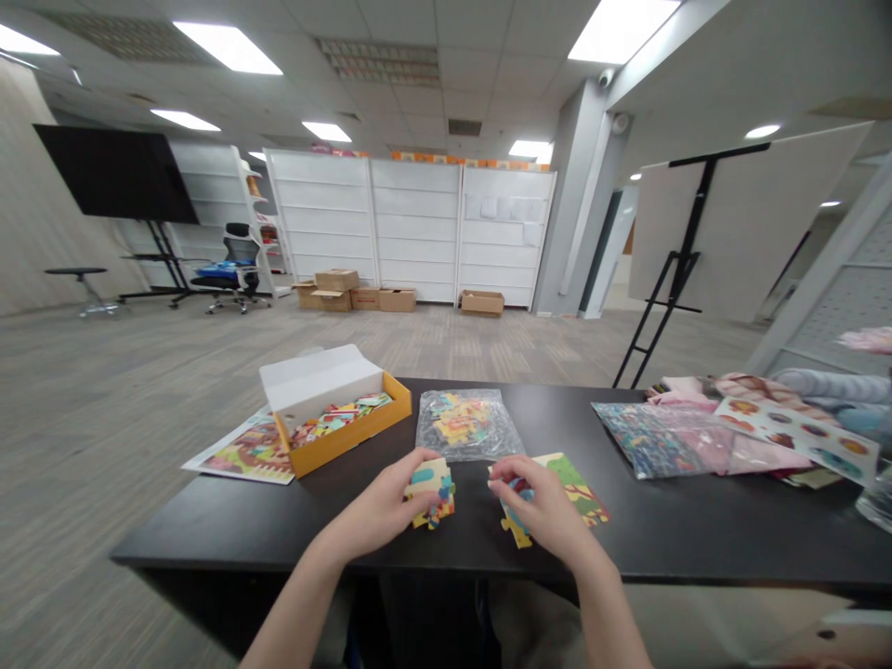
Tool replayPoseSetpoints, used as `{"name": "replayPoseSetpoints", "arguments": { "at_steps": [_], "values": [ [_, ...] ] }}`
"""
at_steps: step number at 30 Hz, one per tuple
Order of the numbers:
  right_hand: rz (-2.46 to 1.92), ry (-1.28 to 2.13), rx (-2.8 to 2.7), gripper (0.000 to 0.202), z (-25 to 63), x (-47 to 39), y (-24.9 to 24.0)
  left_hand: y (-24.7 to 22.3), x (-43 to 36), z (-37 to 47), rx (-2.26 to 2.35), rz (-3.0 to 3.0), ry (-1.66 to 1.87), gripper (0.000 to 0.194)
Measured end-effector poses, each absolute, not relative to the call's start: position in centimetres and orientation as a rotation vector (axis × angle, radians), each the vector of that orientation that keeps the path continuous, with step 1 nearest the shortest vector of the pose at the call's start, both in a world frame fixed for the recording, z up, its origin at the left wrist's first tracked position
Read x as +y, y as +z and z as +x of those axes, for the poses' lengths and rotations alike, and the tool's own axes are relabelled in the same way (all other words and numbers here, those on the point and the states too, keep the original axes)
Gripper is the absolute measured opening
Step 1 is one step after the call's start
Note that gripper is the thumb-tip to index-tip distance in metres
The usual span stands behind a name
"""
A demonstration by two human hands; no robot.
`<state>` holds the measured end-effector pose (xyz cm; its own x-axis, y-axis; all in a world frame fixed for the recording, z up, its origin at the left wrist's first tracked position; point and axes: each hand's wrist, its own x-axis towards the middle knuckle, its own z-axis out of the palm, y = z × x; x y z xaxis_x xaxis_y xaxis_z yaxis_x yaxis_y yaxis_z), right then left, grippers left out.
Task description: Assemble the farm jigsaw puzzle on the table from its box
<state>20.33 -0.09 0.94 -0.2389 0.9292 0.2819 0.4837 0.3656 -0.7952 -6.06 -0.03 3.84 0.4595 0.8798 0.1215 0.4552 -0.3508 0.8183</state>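
Observation:
My left hand is closed around a small stack of jigsaw puzzle pieces, yellow, blue and red, just above the black table. Across a short gap, my right hand has its fingers curled on a yellow and blue puzzle piece, partly covered by the palm and fingers. Beside and behind that hand lies a joined green puzzle section with a brown branch pattern. A clear plastic bag holding more colourful pieces rests beyond both hands.
An open yellow box of puzzle pieces stands left, beside a printed picture sheet. To the right lie a blue patterned packet, pink cloth items and a sticker sheet. A glass vase stands at the right edge.

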Motion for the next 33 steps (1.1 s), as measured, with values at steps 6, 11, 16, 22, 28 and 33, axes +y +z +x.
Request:
{"name": "replayPoseSetpoints", "arguments": {
  "at_steps": [6, 11, 16, 22, 28, 33],
  "values": [
    [-0.898, 1.217, -1.612, 0.029, 17.9, -0.8, 1.0, 3.1, 0.0, -2.0, 1.045, 1.811, 1.032, 0.042],
    [-0.787, 1.249, -1.541, 0.032, 17.7, -0.6, 0.7, 2.0, 0.6, 0.1, 1.074, 1.814, 1.158, 0.042],
    [-0.906, 1.082, -1.619, 0.025, 18.9, -0.4, 1.0, 2.0, 0.9, 1.1, 1.047, 1.904, 1.195, 0.041],
    [-1.073, 0.903, -1.359, 0.032, 21.7, -0.1, 1.4, 1.6, 1.9, -1.3, 1.492, 2.425, 1.079, 0.014],
    [-1.097, 1.042, -1.231, 0.04, 23.1, -0.5, 1.3, 1.0, 2.2, -1.9, 1.607, 2.547, 0.766, 0.03],
    [-1.125, 1.174, -1.462, 0.04, 21.9, -0.7, 1.2, 1.5, 2.2, -1.3, 1.585, 2.47, 0.975, 0.044]
  ]
}}
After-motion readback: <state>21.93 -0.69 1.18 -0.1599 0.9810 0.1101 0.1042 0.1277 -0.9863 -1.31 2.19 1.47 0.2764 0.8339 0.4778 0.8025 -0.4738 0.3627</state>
